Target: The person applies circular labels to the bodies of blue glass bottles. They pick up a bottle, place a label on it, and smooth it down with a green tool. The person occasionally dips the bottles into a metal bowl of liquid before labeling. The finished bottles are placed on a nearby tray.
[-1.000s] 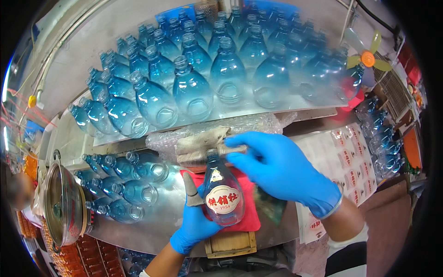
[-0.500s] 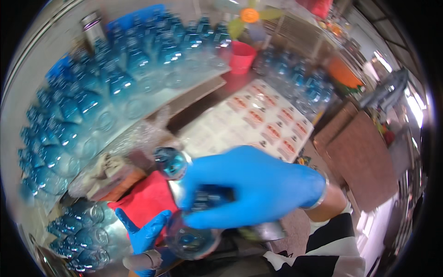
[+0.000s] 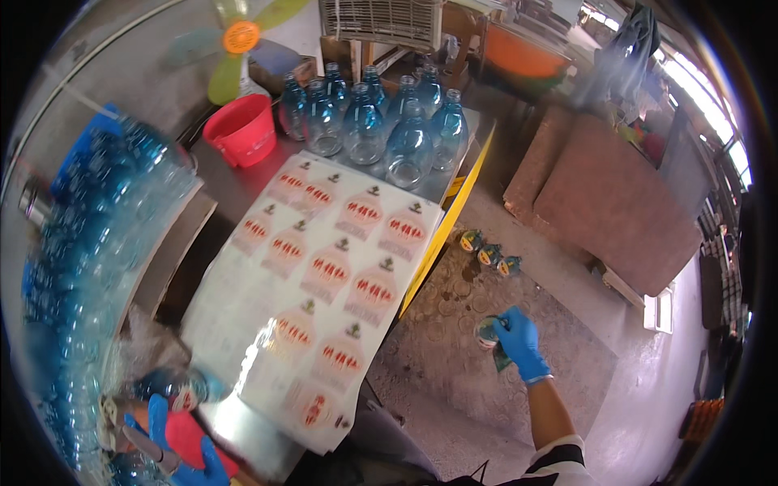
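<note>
My right hand [image 3: 523, 344], in a blue glove, reaches out low over a board on the floor. Its fingers are closed on a blue-green glass bottle [image 3: 489, 332], seen from above. My left hand [image 3: 180, 445], also gloved in blue, has its fingers spread at the bottom left, beside a red cloth [image 3: 188, 436]. A blue glass bottle [image 3: 174, 387] with red print on it lies on its side just above the left hand.
Sticker sheets [image 3: 324, 267] with red print cover much of the table. Several blue bottles [image 3: 409, 146], a red bucket [image 3: 241, 130] and a fan [image 3: 241, 36] stand behind; more bottles [image 3: 89, 235] crowd the left. Three bottles [image 3: 489, 254] stand on the floor board [image 3: 559, 324].
My right hand has moved from over the table, bottle in grip, out to the right above the floor board. The view has swung right; my left hand stays near the red cloth.
</note>
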`<state>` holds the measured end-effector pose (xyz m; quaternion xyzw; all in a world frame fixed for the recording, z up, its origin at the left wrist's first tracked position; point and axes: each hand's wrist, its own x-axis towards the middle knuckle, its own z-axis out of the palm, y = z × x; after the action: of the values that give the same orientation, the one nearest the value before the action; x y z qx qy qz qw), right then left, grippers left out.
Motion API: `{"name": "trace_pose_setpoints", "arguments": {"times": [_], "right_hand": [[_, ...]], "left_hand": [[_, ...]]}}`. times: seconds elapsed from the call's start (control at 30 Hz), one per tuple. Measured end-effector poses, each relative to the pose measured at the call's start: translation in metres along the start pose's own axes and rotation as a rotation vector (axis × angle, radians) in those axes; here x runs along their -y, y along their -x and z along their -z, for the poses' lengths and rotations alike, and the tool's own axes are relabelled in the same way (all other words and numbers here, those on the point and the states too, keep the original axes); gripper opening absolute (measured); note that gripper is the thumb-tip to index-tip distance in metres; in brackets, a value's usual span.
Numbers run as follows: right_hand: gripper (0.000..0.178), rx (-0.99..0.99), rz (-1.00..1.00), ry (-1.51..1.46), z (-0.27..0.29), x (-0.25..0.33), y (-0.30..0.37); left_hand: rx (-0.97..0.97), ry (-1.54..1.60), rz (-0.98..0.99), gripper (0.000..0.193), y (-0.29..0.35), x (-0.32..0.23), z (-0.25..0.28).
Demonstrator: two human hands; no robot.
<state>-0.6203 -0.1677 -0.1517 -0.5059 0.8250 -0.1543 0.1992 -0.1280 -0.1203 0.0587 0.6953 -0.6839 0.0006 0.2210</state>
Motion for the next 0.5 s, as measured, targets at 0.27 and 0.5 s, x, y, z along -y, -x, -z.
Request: {"name": "trace_pose_setpoints", "arguments": {"times": [0.27, 0.5], "right_hand": [[0.026, -0.126, -0.055, -0.031, -0.165, -0.101, -0.176], [0.023, -0.107, -0.057, -0.007, -0.186, -0.084, -0.267]], "left_hand": [[0.084, -0.132, 0.208, 0.084, -0.01, -0.005, -0.037], [0.252, -0.252, 0.27, 0.078, -0.009, 0.004, -0.051]]}}
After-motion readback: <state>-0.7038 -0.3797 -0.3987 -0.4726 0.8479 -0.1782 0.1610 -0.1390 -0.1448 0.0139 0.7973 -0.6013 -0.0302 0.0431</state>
